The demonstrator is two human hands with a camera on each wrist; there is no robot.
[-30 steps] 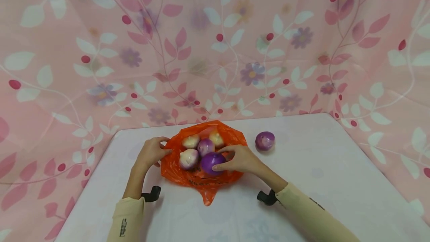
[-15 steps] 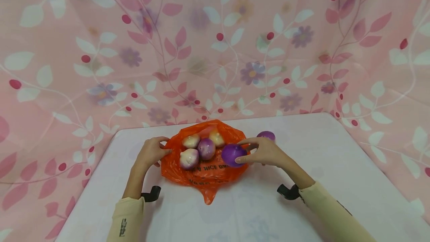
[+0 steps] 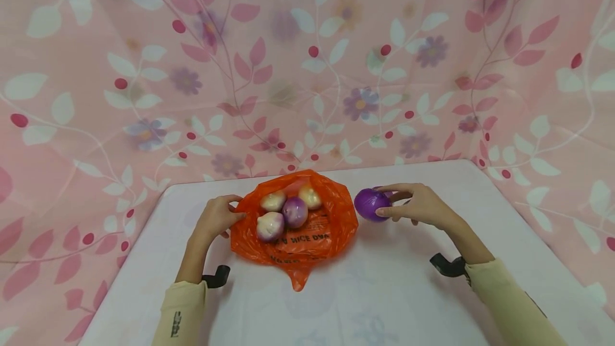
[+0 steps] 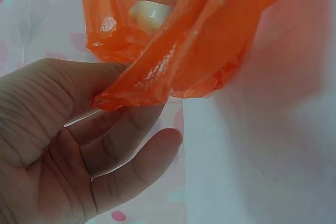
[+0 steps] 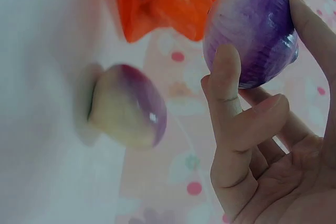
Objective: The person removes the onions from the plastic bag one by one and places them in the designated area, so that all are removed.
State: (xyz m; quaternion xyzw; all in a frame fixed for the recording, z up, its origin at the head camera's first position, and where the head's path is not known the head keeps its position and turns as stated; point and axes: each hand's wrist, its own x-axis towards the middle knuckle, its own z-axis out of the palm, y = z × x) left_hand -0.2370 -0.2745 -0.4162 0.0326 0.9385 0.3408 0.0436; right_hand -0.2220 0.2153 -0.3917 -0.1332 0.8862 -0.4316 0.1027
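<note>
My left hand (image 3: 216,219) pinches the left edge of an orange plastic bag (image 3: 342,231), its rim between thumb and fingers in the left wrist view. Inside the open-mouthed bag lie several white-and-purple onions, one more purple (image 3: 295,212) in the middle. Just right of the bag, my right hand (image 3: 425,208) holds a glossy deep-purple onion (image 3: 370,205) by thumb and fingertips. In the right wrist view, this onion (image 5: 252,32) is raised off the table. Another purple-and-white onion (image 5: 128,107) rests on the table beside it, mostly hidden behind the hand in the head view.
A white table (image 3: 317,308) carries the bag and the loose onion. Behind it hangs a pink floral cloth (image 3: 307,95), close to the table's back edge. A black wrist mount (image 3: 448,266) sticks out below the right forearm, another (image 3: 217,276) by the left.
My right hand has carried the deep-purple onion out of the bag and rightward, in front of the onion on the table. The left hand stays at the bag's edge.
</note>
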